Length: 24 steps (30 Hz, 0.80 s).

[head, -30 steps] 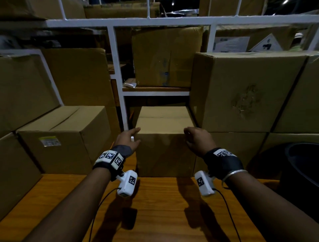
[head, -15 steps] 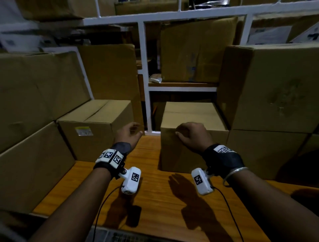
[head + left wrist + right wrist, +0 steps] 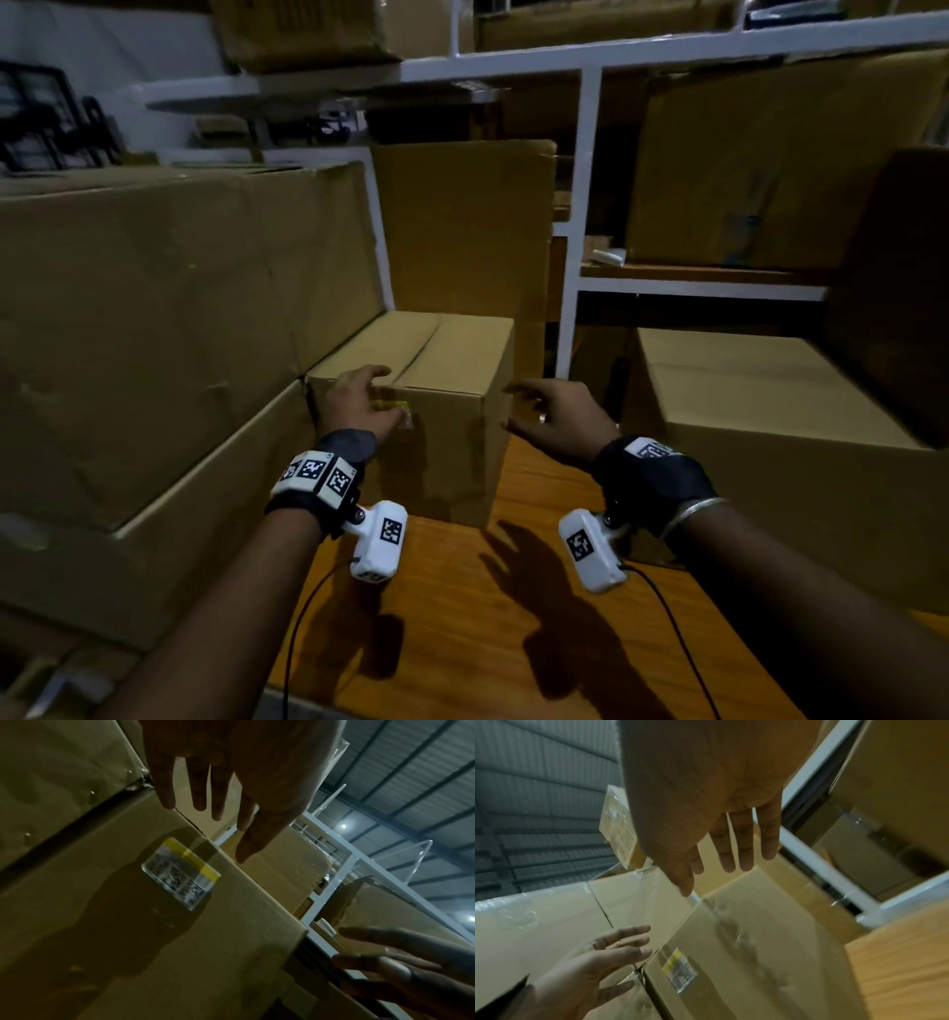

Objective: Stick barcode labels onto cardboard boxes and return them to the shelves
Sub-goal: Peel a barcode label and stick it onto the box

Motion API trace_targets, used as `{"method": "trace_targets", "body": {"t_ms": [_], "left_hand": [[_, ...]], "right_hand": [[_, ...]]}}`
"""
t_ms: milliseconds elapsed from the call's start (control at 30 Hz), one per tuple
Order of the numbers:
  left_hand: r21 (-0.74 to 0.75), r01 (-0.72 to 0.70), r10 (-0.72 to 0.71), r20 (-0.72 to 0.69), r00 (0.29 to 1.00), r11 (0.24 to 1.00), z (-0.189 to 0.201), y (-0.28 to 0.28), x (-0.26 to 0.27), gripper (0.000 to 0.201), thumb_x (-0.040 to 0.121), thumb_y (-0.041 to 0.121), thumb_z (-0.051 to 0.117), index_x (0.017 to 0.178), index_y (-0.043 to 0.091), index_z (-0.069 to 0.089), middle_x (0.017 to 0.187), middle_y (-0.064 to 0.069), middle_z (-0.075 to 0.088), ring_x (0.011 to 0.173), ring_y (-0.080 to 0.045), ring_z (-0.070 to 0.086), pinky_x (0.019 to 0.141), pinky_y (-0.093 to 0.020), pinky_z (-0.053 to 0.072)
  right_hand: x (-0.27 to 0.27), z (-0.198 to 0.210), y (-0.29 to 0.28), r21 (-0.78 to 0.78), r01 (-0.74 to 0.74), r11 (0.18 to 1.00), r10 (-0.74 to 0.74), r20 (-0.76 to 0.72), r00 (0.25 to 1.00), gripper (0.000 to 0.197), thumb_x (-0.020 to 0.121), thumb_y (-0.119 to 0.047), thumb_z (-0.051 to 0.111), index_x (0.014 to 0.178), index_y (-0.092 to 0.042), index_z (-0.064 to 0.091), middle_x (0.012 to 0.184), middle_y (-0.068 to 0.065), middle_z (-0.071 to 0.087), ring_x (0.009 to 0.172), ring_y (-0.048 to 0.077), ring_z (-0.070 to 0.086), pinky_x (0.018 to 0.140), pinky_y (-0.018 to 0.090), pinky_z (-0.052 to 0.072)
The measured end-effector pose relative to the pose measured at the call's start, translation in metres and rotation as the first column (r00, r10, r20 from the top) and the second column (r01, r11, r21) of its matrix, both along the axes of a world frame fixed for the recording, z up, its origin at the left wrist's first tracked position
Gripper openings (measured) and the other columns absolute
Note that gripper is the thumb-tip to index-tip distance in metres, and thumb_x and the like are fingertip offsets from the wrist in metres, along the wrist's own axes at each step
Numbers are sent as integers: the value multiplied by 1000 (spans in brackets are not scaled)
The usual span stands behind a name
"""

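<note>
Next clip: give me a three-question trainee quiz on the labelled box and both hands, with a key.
1. True or false: the small box between the hands already carries a barcode label.
2. Multiple choice: what does the right hand hold? A) a roll of labels B) nothing, fingers spread C) a scanner
3. Fill in: the label has a ___ stripe along one edge.

Key:
1. True; the label is stuck on the box's front face, near the top edge.
2. B; the left hand is open as well, in front of that face.
3. Yellow.
</note>
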<state>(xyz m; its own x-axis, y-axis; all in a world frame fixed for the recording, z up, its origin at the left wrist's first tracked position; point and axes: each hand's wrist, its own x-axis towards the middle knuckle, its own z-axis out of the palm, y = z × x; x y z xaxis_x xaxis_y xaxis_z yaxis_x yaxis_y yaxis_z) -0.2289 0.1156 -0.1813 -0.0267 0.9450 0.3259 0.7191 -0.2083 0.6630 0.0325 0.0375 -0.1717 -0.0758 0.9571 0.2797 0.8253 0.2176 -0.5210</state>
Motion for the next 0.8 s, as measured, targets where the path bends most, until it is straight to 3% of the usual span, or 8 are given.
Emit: {"method": "trace_targets", "body": {"t_ms": [67,167,267,433,667,800], "left_hand": [[21,-22,23,-86,996,1000,-2,14,-18,64,68,17,85,127,20,60,131,-11,55,121,-31,50,100,-37,43],[11,-43,45,-168,985,999,-10,35,-36,72,66,27,87,131,22,57,137,-14,50,127,-36,45,104,-46,41],[-2,-59,58,-175,983,998,-15,52,-45,79,63,31,89,134,25,54,143,-16,44,131,-38,41,106,-47,39],[9,-40,41,-211,977,999,-26,67,-51,77,69,33,86,137,23,53,147,-15,40,135,-37,34,109,-43,33],[86,-23,44,-251,967,996,-35,66,-53,65,71,37,85,130,23,61,138,-12,49,130,-36,37,104,-47,35],[104,-14,43,-276,960,994,-30,56,-48,63,66,41,87,124,26,65,130,-9,55,125,-36,40,96,-49,41]], "right_hand": [[-18,-2,14,-10,-8,1000,8,-2,1000,53,89,-47,71,139,-33,55,130,2,64,113,20,62,92,43,56],[-37,-7,33,-35,-12,999,12,-9,1000,59,90,-48,70,143,-35,50,134,2,62,118,23,59,93,40,53],[-50,-12,52,-60,18,998,-20,-32,999,68,88,-48,73,148,-37,43,130,6,63,119,26,57,87,33,47],[-61,-20,71,-64,70,995,-74,-54,996,79,85,-40,78,152,-25,40,148,2,53,127,24,55,101,32,44],[-57,-26,74,-40,99,994,-99,-6,995,75,87,-44,75,151,-18,44,139,6,61,120,22,60,94,30,46],[-48,-27,64,-43,108,993,-109,-5,994,76,86,-49,74,150,-22,44,141,4,60,125,22,57,103,42,49]]}}
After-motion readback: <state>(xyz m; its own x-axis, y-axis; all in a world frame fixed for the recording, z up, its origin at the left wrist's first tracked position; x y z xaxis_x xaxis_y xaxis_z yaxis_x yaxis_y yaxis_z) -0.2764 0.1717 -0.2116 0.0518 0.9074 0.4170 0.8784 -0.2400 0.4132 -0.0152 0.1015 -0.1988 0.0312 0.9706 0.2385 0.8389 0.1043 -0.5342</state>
